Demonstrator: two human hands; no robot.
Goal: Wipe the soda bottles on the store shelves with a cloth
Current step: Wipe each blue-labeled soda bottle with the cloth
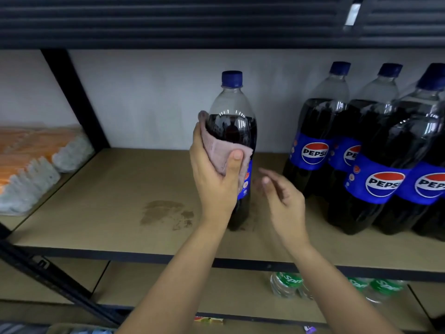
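Gripping soft pink cloth (218, 154) against glossy plastic bottle (232, 121), left hand (214, 174); right hand (281, 189) loose, empty.

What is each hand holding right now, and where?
Left hand presses a pink cloth around the lone dark Pepsi bottle's middle, thumb in front. Right hand holds nothing.

on the far left of the shelf board (115, 189) we see a stack of orange and grey packaged goods (31, 165), lying just beyond the black diagonal brace (72, 97). a dark stain (166, 214) marks the board near its front edge. behind the shelf stands a pale wall (149, 97). above, we see the dark ribbed underside of the upper shelf (168, 20). on the lower shelf (216, 292) lie green-labelled clear bottles (286, 284), seen from above.
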